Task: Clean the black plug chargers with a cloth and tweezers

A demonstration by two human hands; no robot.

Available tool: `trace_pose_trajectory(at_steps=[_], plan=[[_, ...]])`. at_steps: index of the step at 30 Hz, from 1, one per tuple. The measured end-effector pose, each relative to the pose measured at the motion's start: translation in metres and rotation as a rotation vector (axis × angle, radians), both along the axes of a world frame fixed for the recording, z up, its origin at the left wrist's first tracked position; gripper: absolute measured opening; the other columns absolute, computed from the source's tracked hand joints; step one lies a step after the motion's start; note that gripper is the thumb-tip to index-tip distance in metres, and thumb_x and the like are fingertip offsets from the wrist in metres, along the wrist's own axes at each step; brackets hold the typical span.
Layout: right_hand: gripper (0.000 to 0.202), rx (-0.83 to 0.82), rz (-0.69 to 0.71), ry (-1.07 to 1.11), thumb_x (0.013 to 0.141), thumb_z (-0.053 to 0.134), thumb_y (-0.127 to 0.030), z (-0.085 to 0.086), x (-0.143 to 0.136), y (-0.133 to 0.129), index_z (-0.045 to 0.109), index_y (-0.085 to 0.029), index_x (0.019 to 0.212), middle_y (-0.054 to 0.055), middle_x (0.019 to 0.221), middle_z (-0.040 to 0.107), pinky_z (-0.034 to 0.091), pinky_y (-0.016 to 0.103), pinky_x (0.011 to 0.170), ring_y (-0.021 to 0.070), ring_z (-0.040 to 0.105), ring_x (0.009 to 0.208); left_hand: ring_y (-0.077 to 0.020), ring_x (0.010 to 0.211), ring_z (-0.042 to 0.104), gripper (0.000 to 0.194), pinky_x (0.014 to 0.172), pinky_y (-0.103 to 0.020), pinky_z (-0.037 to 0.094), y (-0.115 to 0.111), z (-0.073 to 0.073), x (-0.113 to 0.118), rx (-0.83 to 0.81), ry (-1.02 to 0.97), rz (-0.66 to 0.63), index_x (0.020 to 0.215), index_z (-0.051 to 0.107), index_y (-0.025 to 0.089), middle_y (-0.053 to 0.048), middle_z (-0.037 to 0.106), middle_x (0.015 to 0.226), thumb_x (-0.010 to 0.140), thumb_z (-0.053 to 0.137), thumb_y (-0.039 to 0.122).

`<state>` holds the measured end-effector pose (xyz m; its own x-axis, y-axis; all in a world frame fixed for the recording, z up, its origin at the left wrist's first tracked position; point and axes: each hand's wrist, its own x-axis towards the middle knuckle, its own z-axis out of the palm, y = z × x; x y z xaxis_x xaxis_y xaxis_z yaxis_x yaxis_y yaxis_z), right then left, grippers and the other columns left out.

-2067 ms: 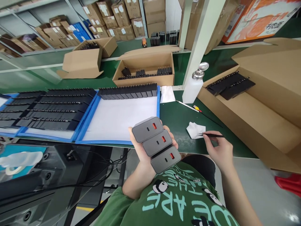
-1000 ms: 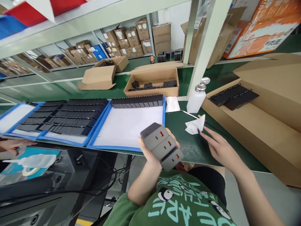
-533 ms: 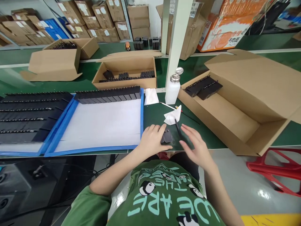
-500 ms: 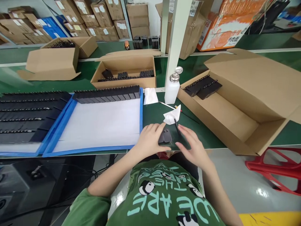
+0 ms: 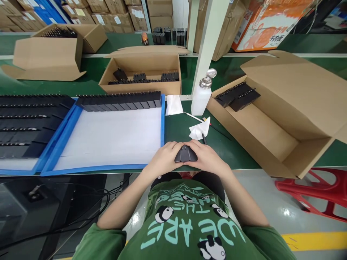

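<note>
Three small black blocks [image 5: 185, 154] stand side by side on the green table near its front edge. My left hand [image 5: 166, 157] grips them from the left, and my right hand [image 5: 206, 156] presses in from the right, its thumb and fingers at the outer block. Just beyond my right hand lies a dark pen-like tool [image 5: 204, 138], its tip against a crumpled white wipe [image 5: 200, 128]. Left of my hands, a blue-edged tray [image 5: 114, 141] holds a row of black blocks [image 5: 119, 100] along its far side.
A white pump bottle [image 5: 201, 97] stands by the post [image 5: 208, 43]. An open carton [image 5: 273, 126] with black blocks is at the right, another [image 5: 143, 86] behind the tray. A fuller tray [image 5: 18, 172] lies far left. A red stool [image 5: 320, 186] stands at lower right.
My right hand has moved left from beside the dark tool and closed on the blocks. Three blocks now show between my hands, where two showed. The view has shifted slightly.
</note>
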<state>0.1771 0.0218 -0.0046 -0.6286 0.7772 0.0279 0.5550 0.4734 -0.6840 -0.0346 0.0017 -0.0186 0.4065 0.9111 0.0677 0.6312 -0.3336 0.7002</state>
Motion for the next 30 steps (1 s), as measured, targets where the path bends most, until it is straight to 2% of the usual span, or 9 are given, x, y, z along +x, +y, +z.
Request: trace_pose_trajectory(at_steps=[3,8,10,13,16,19,23,26,30], plan=[[0.047,-0.047,-0.011,0.117,0.081,0.079,-0.039,0.016,0.011,-0.001,0.062,-0.027,0.122,0.007,0.111,0.065,0.055,0.040,0.076,0.0267,0.067,0.091,-0.0333,0.103,0.063,0.049,0.088,-0.048,0.051,-0.003,0.013,-0.002,-0.019,-0.177,0.014,0.113,0.063,0.023,-0.010,0.069,0.114,0.071,0.084,0.038],[0.062,-0.117,-0.151,0.512,0.063,0.092,-0.045,0.031,0.033,-0.004,0.064,-0.030,0.115,0.006,0.112,0.065,0.052,0.036,0.085,0.0255,0.063,0.103,-0.0212,0.089,0.065,0.028,0.076,-0.033,0.052,-0.010,0.034,-0.006,-0.067,-0.631,0.075,0.093,0.059,0.022,-0.007,0.070,0.101,0.081,0.077,0.040],[0.068,-0.168,-0.242,0.724,0.059,0.091,-0.056,0.026,0.032,-0.008,0.061,-0.031,0.115,0.005,0.109,0.063,0.053,0.034,0.077,0.0234,0.063,0.096,-0.0194,0.081,0.066,0.037,0.066,-0.029,0.052,-0.010,0.036,-0.004,-0.114,-0.841,0.072,0.091,0.055,0.022,-0.008,0.070,0.098,0.084,0.070,0.055],[0.078,-0.292,-0.361,1.006,0.057,0.079,-0.080,0.013,0.021,-0.016,0.059,-0.034,0.116,0.003,0.104,0.062,0.055,0.033,0.069,0.0206,0.063,0.085,-0.0188,0.069,0.065,0.063,0.057,-0.029,0.053,-0.008,0.038,0.005,-0.209,-1.105,0.034,0.091,0.051,0.023,-0.006,0.069,0.087,0.073,0.062,0.083],[0.073,-0.454,-0.465,1.191,0.063,0.064,-0.090,0.007,0.007,-0.026,0.061,-0.038,0.114,0.002,0.105,0.064,0.057,0.033,0.067,0.0198,0.063,0.086,-0.0177,0.062,0.064,0.073,0.054,-0.028,0.053,-0.008,0.043,0.016,-0.300,-1.285,0.038,0.092,0.050,0.023,-0.004,0.067,0.079,0.066,0.061,0.090],[0.062,-0.653,-0.519,1.268,0.075,0.054,-0.087,0.010,-0.002,-0.033,0.064,-0.036,0.108,0.003,0.101,0.066,0.056,0.029,0.057,0.0173,0.063,0.078,-0.0170,0.063,0.064,0.072,0.057,-0.028,0.055,-0.009,0.050,0.022,-0.403,-1.392,0.086,0.094,0.052,0.023,-0.003,0.066,0.079,0.067,0.060,0.089],[0.062,-0.844,-0.508,1.296,0.077,0.056,-0.085,0.013,-0.008,-0.036,0.066,-0.032,0.107,0.004,0.094,0.067,0.042,0.020,0.038,0.0134,0.060,0.066,-0.0174,0.067,0.064,0.071,0.060,-0.029,0.056,-0.010,0.056,0.025,-0.516,-1.436,0.164,0.097,0.053,0.023,-0.004,0.065,0.081,0.069,0.060,0.088],[0.062,-0.885,-0.479,1.297,0.079,0.053,-0.084,0.008,-0.009,-0.036,0.066,-0.031,0.110,0.005,0.095,0.068,0.036,0.019,0.034,0.0142,0.060,0.065,-0.0199,0.069,0.065,0.070,0.060,-0.033,0.057,-0.011,0.057,0.025,-0.538,-1.418,0.212,0.096,0.053,0.024,-0.006,0.066,0.083,0.068,0.062,0.087],[0.062,-0.849,-0.455,1.266,0.087,0.039,-0.082,-0.001,-0.007,-0.039,0.060,-0.035,0.120,0.008,0.106,0.068,0.046,0.025,0.041,0.0198,0.065,0.077,-0.0230,0.073,0.066,0.072,0.063,-0.037,0.058,-0.013,0.058,0.025,-0.505,-1.366,0.252,0.094,0.052,0.025,-0.008,0.067,0.085,0.066,0.061,0.089]])
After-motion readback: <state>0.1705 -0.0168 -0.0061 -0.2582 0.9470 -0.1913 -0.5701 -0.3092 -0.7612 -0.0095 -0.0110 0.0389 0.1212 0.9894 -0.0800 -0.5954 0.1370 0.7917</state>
